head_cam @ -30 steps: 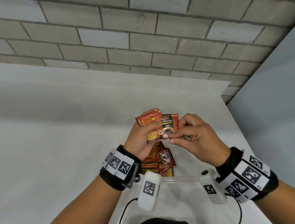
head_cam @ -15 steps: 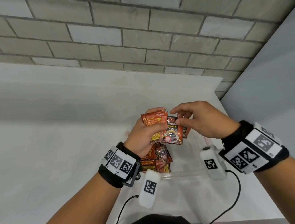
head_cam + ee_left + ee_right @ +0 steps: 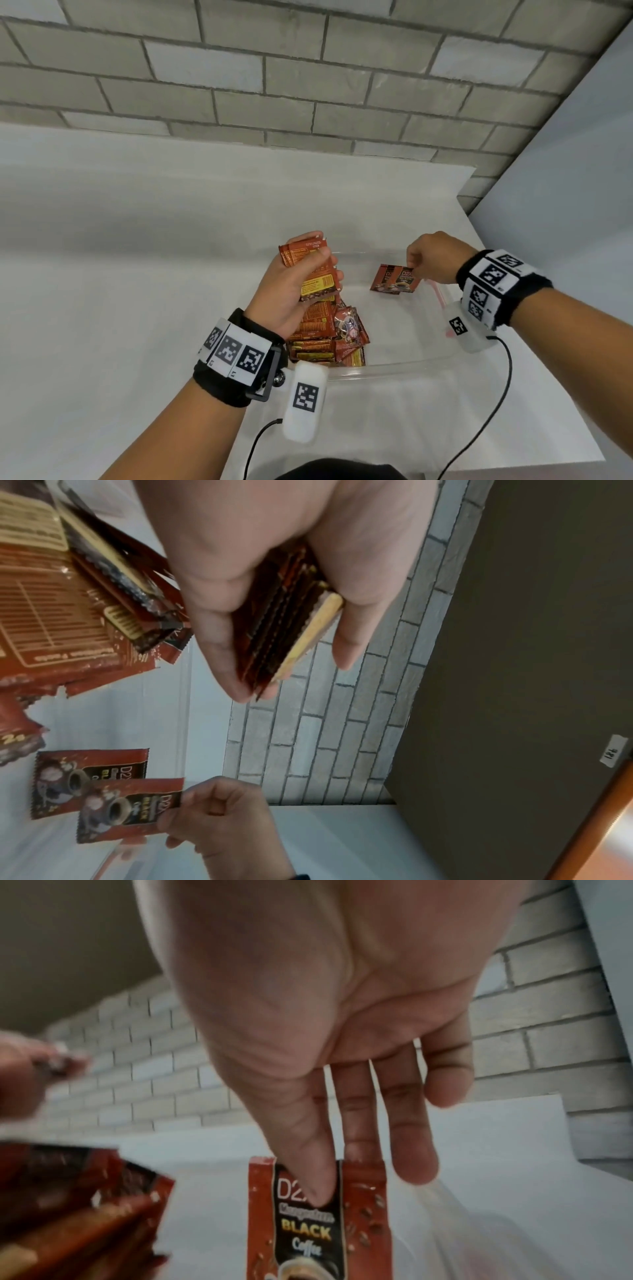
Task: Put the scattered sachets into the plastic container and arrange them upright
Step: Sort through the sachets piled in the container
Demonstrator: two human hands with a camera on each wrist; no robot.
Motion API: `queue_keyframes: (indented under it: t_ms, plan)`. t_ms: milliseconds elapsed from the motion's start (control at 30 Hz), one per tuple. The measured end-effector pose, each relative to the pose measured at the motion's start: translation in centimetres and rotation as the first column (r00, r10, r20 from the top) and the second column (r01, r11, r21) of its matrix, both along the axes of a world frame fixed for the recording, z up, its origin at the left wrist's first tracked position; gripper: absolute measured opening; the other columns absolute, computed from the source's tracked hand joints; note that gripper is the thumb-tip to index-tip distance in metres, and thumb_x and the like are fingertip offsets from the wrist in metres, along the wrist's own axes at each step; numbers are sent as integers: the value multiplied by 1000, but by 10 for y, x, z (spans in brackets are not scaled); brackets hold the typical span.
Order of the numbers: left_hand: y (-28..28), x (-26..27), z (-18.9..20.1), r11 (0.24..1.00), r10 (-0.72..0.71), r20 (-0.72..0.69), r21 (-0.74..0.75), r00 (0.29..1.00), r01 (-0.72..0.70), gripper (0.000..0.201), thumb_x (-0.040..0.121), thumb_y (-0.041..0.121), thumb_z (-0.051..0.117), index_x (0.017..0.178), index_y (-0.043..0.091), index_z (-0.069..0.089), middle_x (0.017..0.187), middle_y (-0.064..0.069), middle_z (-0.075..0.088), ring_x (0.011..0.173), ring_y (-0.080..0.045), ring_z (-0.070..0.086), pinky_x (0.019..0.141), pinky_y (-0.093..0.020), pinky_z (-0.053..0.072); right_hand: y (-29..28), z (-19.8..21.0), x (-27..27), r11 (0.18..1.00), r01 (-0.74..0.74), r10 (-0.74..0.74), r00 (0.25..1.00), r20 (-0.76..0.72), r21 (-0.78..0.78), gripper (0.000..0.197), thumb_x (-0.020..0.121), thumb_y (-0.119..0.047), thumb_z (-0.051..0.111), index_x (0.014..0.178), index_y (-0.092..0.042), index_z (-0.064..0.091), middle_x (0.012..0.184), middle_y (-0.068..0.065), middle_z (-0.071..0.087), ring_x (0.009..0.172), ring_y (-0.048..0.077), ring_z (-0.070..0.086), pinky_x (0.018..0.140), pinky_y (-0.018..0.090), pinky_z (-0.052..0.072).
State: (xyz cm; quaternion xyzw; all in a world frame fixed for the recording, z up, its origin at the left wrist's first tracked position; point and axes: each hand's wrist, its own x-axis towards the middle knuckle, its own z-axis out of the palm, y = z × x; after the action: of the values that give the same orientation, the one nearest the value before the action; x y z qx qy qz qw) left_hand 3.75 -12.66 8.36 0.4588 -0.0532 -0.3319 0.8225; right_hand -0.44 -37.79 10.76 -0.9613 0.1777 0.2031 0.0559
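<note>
Gripping a fanned stack of sachets (image 3: 310, 270) above the pile (image 3: 329, 334) inside the clear plastic container (image 3: 394, 368), left hand (image 3: 291, 291), right hand (image 3: 433, 262) pinching one sachet's (image 3: 404, 279) top edge, hanging upright in the container, white desk (image 3: 120, 274), brick wall (image 3: 274, 85) behind.

A plain white table (image 3: 137, 274) with a matte top ran up to a wall of pale grey bricks (image 3: 308, 85) at its far edge and ended on the right beside a smooth grey panel (image 3: 565, 171). Directly on the table stood a clear, rectangular plastic container (image 3: 394, 367), its near rim showing as a glassy strip and its right wall faintly visible near the table's right edge. Through the transparent container the white surface showed. A heap of red-brown foil sachets (image 3: 325, 335) lay in the container's left part, some flat and some tilted against one another.
</note>
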Motion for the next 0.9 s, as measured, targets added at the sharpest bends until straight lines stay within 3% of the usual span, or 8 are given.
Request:
queue_keyframes:
  t_ms: [100, 200, 333, 467, 600, 667, 900]
  plan:
    - [3, 1, -1, 1000, -1, -5, 3, 1000, 1, 30, 72, 23, 69, 100, 15, 65, 90, -12, 69, 76, -24, 69, 73, -40, 57, 0, -7, 8, 998, -14, 10, 998, -54, -67, 4, 83, -14, 66, 87, -17, 68, 80, -3, 60, 72, 15, 56, 52, 20, 38]
    - [7, 1, -4, 1000, 6, -21, -12, 1000, -7, 22, 72, 23, 68, 92, 14, 66, 85, -11, 70, 71, -23, 69, 67, -36, 58, 2, -7, 15, 997, -16, 10, 997, -80, -79, 6, 82, -15, 70, 88, -13, 70, 75, -3, 60, 66, 14, 58, 49, 19, 39]
    - [11, 1, -6, 1000, 25, -37, -17, 999, -26, 27, 72, 23, 68, 97, 14, 65, 84, -10, 70, 71, -24, 69, 63, -34, 59, 9, -13, 22, 987, -70, 49, 988, -147, -144, 11, 81, -18, 71, 91, -15, 71, 83, 1, 61, 71, 16, 56, 51, 20, 40]
    - [14, 3, -8, 999, 43, -44, -10, 998, -43, 30, 72, 24, 69, 101, 17, 65, 86, -9, 72, 74, -23, 70, 69, -37, 59, 15, -23, 28, 962, -144, 100, 977, -190, -233, 17, 81, -18, 70, 95, -9, 70, 93, 8, 66, 74, 21, 57, 61, 25, 46]
    - [14, 4, -9, 999, 44, -46, -7, 998, -45, 30, 72, 24, 68, 101, 18, 65, 86, -9, 72, 75, -24, 70, 71, -37, 59, 24, -25, 31, 909, -254, 191, 959, -210, -330, 6, 83, -13, 67, 84, -8, 64, 71, 3, 52, 62, 19, 51, 49, 22, 37]
    - [13, 4, -9, 999, 43, -47, -9, 998, -44, 30, 72, 24, 68, 101, 18, 65, 86, -9, 72, 75, -23, 70, 71, -37, 59, 27, -25, 32, 882, -290, 220, 951, -218, -373, 12, 84, -9, 64, 77, -10, 55, 63, 1, 42, 52, 15, 43, 45, 21, 30]
    - [13, 7, -10, 999, 40, -58, -12, 998, -41, 33, 73, 23, 68, 105, 17, 64, 87, -9, 72, 74, -24, 70, 67, -35, 59, 33, -22, 30, 839, -349, 270, 933, -239, -418, 19, 89, -7, 56, 73, -8, 45, 63, 1, 36, 50, 13, 34, 47, 23, 30]
